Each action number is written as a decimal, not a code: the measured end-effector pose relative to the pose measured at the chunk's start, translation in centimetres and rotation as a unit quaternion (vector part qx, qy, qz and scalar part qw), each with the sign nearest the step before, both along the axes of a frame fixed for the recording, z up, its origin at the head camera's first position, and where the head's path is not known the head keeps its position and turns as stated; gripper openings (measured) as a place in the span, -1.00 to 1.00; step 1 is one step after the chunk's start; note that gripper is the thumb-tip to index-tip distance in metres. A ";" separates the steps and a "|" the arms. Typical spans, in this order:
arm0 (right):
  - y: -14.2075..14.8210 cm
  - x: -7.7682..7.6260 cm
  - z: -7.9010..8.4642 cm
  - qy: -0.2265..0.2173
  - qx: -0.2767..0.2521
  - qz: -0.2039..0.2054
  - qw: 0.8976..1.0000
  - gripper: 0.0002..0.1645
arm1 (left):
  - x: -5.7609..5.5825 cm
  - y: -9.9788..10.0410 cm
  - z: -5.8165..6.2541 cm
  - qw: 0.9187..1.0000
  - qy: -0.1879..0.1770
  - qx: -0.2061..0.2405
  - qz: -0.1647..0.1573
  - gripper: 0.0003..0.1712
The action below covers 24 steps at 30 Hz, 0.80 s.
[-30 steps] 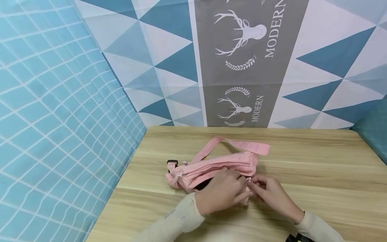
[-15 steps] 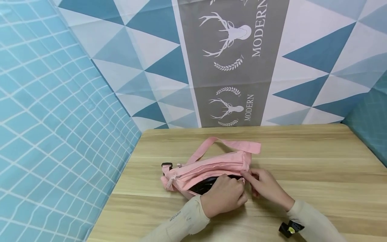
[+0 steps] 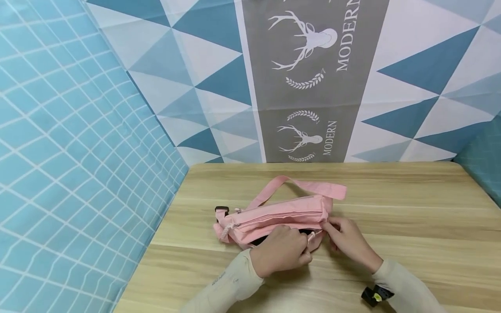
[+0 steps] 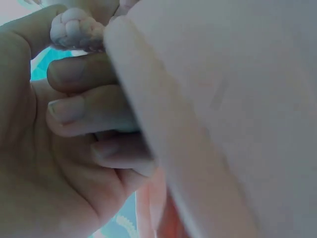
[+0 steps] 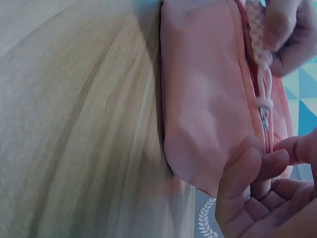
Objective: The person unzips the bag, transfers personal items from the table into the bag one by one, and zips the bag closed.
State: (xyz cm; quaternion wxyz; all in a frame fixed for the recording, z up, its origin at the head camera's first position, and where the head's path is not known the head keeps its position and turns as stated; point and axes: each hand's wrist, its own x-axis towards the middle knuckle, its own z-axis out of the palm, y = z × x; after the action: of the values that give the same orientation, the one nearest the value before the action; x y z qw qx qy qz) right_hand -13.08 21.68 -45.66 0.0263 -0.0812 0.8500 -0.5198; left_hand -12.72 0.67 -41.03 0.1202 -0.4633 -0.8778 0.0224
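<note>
A pink fabric waist bag (image 3: 282,211) lies on the wooden table, its front pocket gaping and dark inside. My left hand (image 3: 279,250) is over that pocket, fingers curled. In the right wrist view its thumb and fingers pinch the braided cord pull (image 5: 256,34), which runs down to the zip slider (image 5: 264,119) near the bag's right end. Seen from the left wrist, several curled fingers (image 4: 74,106) lie against the bag's edge. My right hand (image 3: 348,241) pinches the bag's right corner, at the end of the zip.
The bag's pink strap (image 3: 270,191) loops behind it on the table (image 3: 411,208). A black buckle (image 3: 222,208) and another braided pull (image 3: 226,232) are at its left end. A patterned cloth wall (image 3: 219,100) rises behind the table, with a blue gridded one (image 3: 78,152) at left.
My left hand has shifted left from the bag's right end, uncovering the pull's cord and part of the pocket mouth. My right hand has moved slightly up onto the corner.
</note>
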 end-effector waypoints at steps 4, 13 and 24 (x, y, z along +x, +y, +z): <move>0.0 0.1 0.1 0.008 0.001 0.004 1.000 -0.60 | 0.2 -1.2 0.2 1.000 -0.018 -0.004 0.005 -0.54; 0.0 -0.1 -0.1 0.015 0.009 0.003 1.000 -0.59 | 0.9 -3.2 0.4 1.000 0.009 0.009 0.014 -0.55; 0.1 -0.2 -0.4 0.021 0.024 0.009 0.999 -0.56 | 1.4 -4.5 0.5 1.000 -0.008 0.021 0.019 -0.55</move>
State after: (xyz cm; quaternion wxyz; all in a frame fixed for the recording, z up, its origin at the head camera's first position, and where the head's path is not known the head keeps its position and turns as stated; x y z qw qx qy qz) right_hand -13.27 21.80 -46.01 0.0153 -0.0986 0.8620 -0.4969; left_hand -11.31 -3.86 -40.55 0.1223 -0.4444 -0.8874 0.0030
